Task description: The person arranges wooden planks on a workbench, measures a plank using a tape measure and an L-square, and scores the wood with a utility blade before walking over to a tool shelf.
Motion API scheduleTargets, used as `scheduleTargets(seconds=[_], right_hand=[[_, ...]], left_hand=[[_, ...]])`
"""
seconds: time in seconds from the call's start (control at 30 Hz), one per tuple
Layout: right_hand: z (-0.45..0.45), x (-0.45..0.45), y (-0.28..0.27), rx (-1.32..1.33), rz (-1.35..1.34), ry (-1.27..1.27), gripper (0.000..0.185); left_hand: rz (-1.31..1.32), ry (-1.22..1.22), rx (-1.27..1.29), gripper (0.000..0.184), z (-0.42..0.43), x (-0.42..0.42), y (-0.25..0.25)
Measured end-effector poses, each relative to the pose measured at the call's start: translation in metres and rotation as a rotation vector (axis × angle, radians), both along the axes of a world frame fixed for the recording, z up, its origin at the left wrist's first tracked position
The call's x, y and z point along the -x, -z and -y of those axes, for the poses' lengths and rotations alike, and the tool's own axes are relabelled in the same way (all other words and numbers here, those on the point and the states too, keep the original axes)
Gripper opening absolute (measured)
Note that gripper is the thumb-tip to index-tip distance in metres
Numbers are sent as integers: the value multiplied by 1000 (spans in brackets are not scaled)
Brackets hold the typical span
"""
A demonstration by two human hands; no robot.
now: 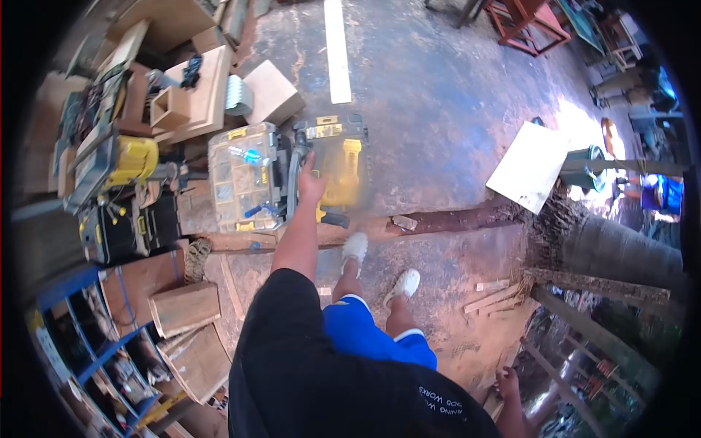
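My L hand is out in front, arm straight, down at the L edge of the yellow case, which lies on the floor a bit L of my feet. Fingers look part bent there, but can't tell if they've closed on the edge or just touch it. R hand hangs low on my R side, well apart from the case, fingers loosely curled; can't tell if anything's in it.

Case has a long yellow shape running down its R half, prob. molded in or under the lid, can't tell which. A black handle pokes out at the near end, close to my L shoe. Just L of the case: a clear-lid parts box w/ small compartments, and a blue-handled tool at its near end. Farther L, a yellow-and-black machine above a black tool bag.

Beyond the parts box sits a wooden box, w/ a long white strip on the floor past it. Off to the R, a pale board lies tilted nr a tree trunk. Blue shelf w/ odds & ends, lower L.
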State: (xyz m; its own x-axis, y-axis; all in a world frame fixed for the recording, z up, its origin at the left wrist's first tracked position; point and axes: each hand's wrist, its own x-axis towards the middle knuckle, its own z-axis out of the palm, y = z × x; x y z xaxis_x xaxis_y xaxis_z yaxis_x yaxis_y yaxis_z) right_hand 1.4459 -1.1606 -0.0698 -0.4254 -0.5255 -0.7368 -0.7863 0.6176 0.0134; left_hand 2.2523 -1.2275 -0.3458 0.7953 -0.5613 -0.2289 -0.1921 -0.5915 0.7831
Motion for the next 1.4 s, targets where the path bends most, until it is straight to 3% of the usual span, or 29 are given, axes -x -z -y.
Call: scheduleTargets(seconds=[0.1,0.17,0.27,0.33,0.37,0.43,0.57,0.63,0.67,0.7,0.73,0.77,0.8,0.83,0.87,0.93,0.97,1.0,1.03,1.13,1.2,1.3,1.4], right_hand=[[-42,17,2,-15,-14,-124,42],[-45,-23,-13,1,-6,-12,42],[-46,-76,-16,23,36,50,43],[-47,-108,-1,114,150,128,43],[-53,-114,5,107,152,156,43],[-64,-123,22,75,258,-6,43],[-90,-139,42,193,376,19,42],[-95,-159,22,240,369,115,46],[-103,-157,15,277,385,227,50],[-129,-142,31,329,262,140,53],[-129,-149,6,355,241,152,54],[-151,-132,16,411,289,103,55],[-165,-127,12,468,358,200,55],[-177,-123,2,508,277,105,54],[-200,-111,21,584,346,172,56],[-232,-102,11,640,267,133,55],[-251,-96,22,694,254,139,55],[-272,-92,31,869,284,137,58],[-286,-90,28,879,277,176,54],[-348,-76,-17,924,232,304,51],[-394,-80,-42,974,199,373,51],[-468,-113,-61,1044,33,540,51],[-534,-185,-79,1163,-219,763,50]], left_hand=[[9,14,61,72,35,-4,56],[148,-39,144,70,56,-5,89],[12,-71,24,70,76,0,69],[57,-1,98,71,73,-9,91],[-40,28,45,73,70,-13,91],[-82,87,-83,77,70,-24,101],[220,221,-171,75,75,-7,55],[424,465,-134,73,70,17,38],[391,601,-148,73,69,34,23],[51,736,-185,74,64,47,7],[23,1029,-222,74,63,56,3],[28,1138,-308,67,54,69,10],[78,1316,-507,60,51,102,-44],[-66,1390,-688,57,46,139,-100],[-202,1430,-368,55,31,138,-75],[-71,1608,-307,52,21,169,-89],[-218,1506,-506,52,12,188,-113],[-265,1494,-430,51,2,197,-112],[-348,1493,-481,50,-6,212,-125],[-313,1502,-590,50,-50,263,-173],[-249,1583,-615,50,-49,276,-166],[-312,1688,-827,50,-15,278,-92],[-159,1880,-850,51,14,318,-93]])
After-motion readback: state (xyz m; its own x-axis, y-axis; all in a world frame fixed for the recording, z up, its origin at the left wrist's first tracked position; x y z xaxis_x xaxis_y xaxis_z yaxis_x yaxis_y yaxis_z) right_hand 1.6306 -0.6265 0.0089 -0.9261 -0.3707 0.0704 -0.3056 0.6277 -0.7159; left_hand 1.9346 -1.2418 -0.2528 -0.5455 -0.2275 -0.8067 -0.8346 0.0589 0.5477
